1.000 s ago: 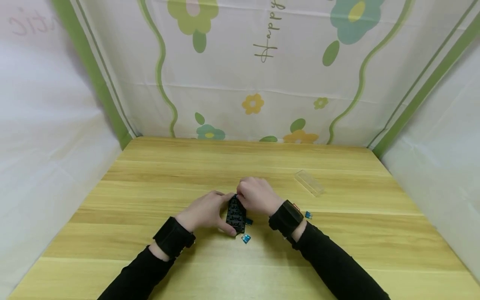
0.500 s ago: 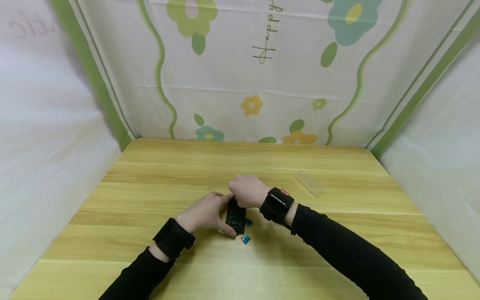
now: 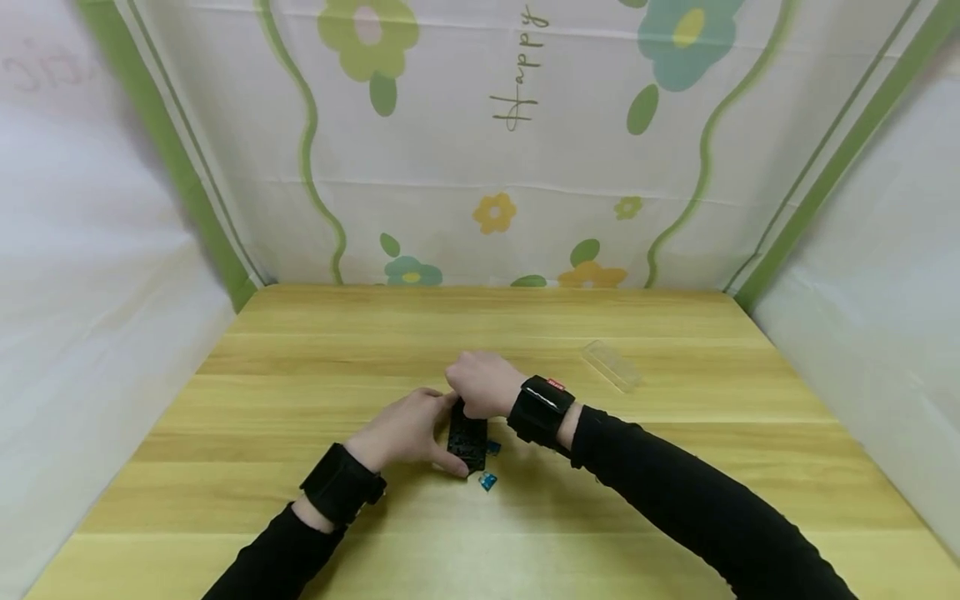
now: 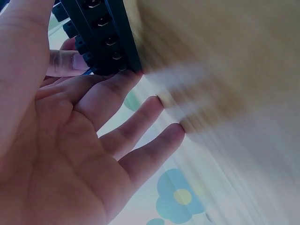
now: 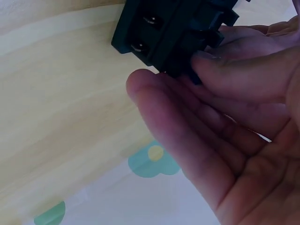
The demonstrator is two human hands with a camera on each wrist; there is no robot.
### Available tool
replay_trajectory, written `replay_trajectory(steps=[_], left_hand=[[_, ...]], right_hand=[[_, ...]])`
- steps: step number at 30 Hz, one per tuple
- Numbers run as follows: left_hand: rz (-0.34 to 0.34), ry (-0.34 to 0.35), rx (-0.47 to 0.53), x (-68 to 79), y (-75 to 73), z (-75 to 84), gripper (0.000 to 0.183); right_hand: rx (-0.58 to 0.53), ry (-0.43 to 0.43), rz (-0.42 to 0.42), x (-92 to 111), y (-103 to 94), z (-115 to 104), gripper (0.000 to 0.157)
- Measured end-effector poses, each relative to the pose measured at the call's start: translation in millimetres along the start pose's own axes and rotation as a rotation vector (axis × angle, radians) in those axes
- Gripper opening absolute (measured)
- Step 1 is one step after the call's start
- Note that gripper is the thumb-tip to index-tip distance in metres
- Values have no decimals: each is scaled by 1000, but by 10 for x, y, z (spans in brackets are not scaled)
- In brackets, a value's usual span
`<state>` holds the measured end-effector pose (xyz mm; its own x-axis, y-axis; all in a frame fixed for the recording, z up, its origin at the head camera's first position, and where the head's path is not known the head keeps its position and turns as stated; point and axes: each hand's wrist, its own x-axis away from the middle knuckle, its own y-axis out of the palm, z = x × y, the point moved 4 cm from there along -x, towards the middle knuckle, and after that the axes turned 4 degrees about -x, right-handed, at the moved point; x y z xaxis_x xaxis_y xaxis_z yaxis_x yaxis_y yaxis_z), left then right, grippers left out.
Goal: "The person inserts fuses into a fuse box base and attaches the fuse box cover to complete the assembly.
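Right hand now shifts left, pinching the far end of the black block that left hand grips, so work likely centres there; clear case right of right hand, blue pieces between wrists.

From here I see a person's left hand holding a black block on the wooden table, thumb at the near end. The right hand bends over the far end, its fingertips hidden. 2 small blue pieces lie by the block, 1 at its right side, 1 just nearer. Farther right rests a clear rectangular case. Behind hangs a flowered curtain reading "Happy".
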<state>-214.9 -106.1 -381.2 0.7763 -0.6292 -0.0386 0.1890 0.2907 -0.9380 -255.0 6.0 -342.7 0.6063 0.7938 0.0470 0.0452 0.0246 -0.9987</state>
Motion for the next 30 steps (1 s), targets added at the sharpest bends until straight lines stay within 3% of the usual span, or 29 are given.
replay_trajectory(steps=[20, 30], left_hand=[[-12, -9, -13, 26, 44, -22, 105], [2, -9, -10, 20, 16, -20, 105]], right_hand=[[-60, -8, -7, -31, 53, 15, 19], [-76, -12, -22, -61, 39, 27, 11]])
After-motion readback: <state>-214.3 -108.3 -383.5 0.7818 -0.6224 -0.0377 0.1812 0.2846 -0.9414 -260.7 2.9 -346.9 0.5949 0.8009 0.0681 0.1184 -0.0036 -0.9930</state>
